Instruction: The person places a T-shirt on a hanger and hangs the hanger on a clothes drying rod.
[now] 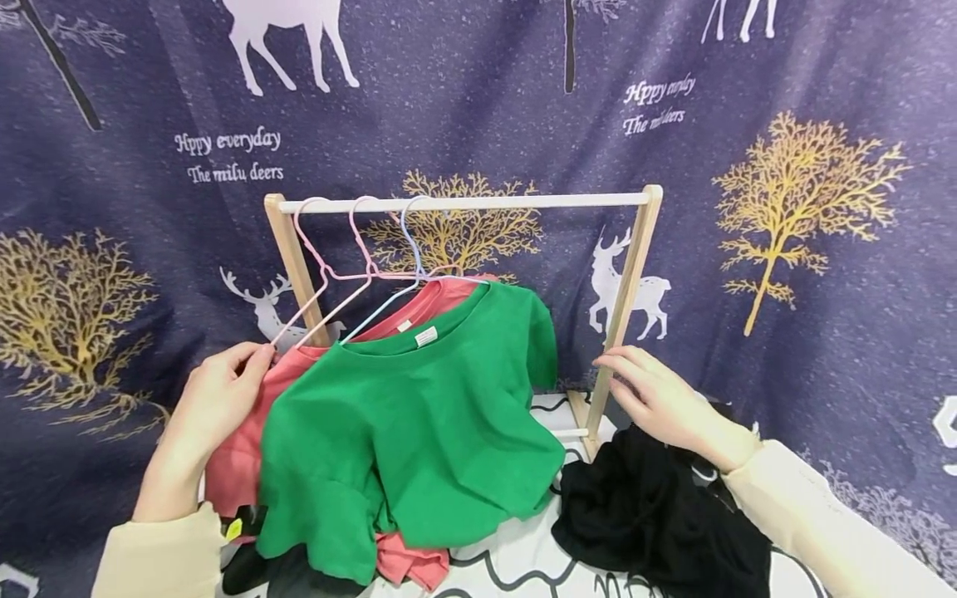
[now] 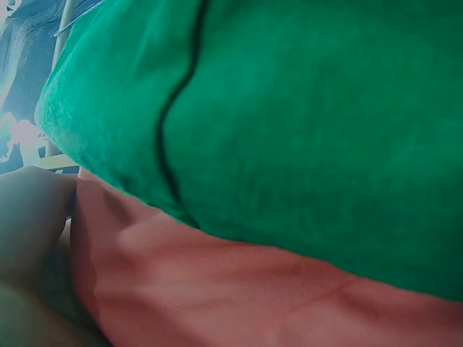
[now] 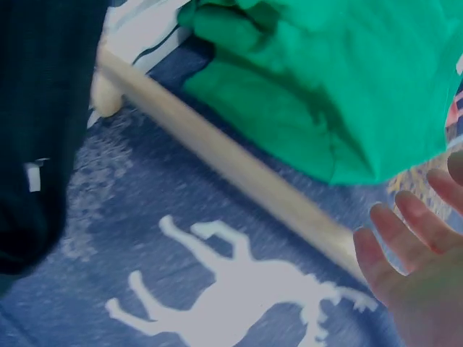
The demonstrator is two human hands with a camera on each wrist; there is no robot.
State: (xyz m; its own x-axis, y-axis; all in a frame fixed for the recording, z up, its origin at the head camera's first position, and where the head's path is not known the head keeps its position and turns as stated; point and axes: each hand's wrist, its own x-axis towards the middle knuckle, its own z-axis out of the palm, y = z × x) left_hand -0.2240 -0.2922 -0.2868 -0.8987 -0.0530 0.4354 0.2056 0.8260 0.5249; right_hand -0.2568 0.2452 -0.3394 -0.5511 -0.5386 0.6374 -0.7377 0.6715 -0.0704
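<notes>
A green T-shirt (image 1: 419,415) hangs on a blue hanger (image 1: 407,241) in front of a pink T-shirt (image 1: 239,453). Two pink hangers (image 1: 359,237) hook over the rail further left. At the left shoulder of the pink T-shirt, my left hand (image 1: 220,403) pinches the cloth near the lower end of a pink hanger; the left wrist view has the hand (image 2: 32,224) at the pink edge. My right hand (image 1: 661,394) is beside the rack's right wooden post (image 1: 631,274), fingers spread and slightly bent. Its fingertips (image 3: 369,253) overlap the post, but contact is unclear.
The rack's white rail (image 1: 478,202) runs across the top. A black garment heap (image 1: 658,507) lies on the white patterned surface (image 1: 508,561), right of the rack. Dark cloth (image 1: 302,577) lies under the shirts. Behind hangs a dark blue curtain (image 1: 478,100).
</notes>
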